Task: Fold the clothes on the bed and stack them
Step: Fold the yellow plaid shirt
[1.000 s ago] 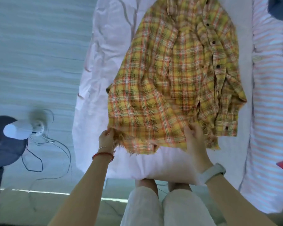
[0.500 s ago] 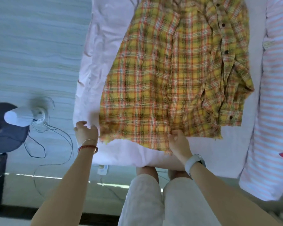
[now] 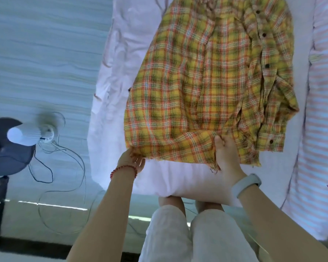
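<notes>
Yellow-orange plaid shirt (image 3: 203, 87), crinkled woven cotton, frayed hem, spread over pale pink bed sheet (image 3: 112, 76) at frame centre. Left hand (image 3: 132, 160) pinches lower-left hem corner; right hand (image 3: 225, 157) grips hem lower centre. Striped blanket (image 3: 322, 110) at right edge.

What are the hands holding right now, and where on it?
Both hold the plaid shirt by its frayed bottom hem: left hand at the left corner, right hand nearer the middle.
</notes>
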`<control>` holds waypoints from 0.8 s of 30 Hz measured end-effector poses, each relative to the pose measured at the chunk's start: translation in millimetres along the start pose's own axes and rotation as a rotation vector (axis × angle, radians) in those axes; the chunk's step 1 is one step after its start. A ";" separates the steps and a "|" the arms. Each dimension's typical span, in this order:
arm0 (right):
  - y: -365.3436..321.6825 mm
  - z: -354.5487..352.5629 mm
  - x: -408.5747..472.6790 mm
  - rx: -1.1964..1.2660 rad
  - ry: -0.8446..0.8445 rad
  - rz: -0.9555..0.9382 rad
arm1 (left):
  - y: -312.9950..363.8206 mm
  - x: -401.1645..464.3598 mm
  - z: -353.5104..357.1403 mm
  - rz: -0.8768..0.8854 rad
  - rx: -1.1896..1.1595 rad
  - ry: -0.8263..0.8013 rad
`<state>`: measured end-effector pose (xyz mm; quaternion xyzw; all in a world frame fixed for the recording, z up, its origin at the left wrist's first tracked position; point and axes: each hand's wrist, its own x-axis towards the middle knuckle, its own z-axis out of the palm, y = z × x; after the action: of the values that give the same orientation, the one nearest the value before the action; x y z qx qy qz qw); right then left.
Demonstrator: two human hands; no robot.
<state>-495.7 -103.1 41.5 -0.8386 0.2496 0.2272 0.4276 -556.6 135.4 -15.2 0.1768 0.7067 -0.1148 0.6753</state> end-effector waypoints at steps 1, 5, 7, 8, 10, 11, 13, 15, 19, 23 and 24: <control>-1.1 -0.2 0.7 0.001 0.005 -0.011 | -1.1 0.3 3.0 0.026 -0.048 -0.001; -10.4 -2.4 -6.0 0.059 0.059 -0.065 | -3.8 -6.3 4.3 0.289 0.033 0.174; -14.1 -3.7 -17.2 -0.033 0.118 -0.252 | -2.4 -13.0 -5.4 0.439 0.184 0.274; -15.1 -4.6 -23.0 -0.110 0.153 -0.383 | -0.7 -17.6 -11.3 0.507 0.232 0.289; -16.6 -5.6 -32.4 -0.211 0.204 -0.576 | 6.4 -27.4 -24.0 0.604 0.254 0.288; -17.3 -5.5 -35.1 -0.225 0.214 -0.627 | 11.1 -31.7 -28.8 0.636 0.241 0.291; -20.1 -4.0 -38.3 -0.196 0.210 -0.680 | 18.7 -36.1 -35.6 0.713 0.268 0.332; -17.2 1.3 -37.4 -0.157 0.161 -0.658 | 23.5 -35.1 -39.8 0.842 0.416 0.415; 12.0 22.7 -22.8 -0.252 -0.068 -0.189 | 26.0 -17.1 -48.6 0.904 0.719 0.560; 46.7 38.5 -18.5 -0.493 -0.245 0.071 | 28.8 3.6 -52.6 0.769 0.964 0.544; 50.7 41.4 -18.5 -0.465 -0.273 0.110 | 29.3 3.8 -48.3 0.748 0.968 0.556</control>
<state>-548.1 -90.4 -0.1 -0.8611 0.1757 0.4121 0.2405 -589.0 181.8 -13.7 0.7157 0.6142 -0.1273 0.3071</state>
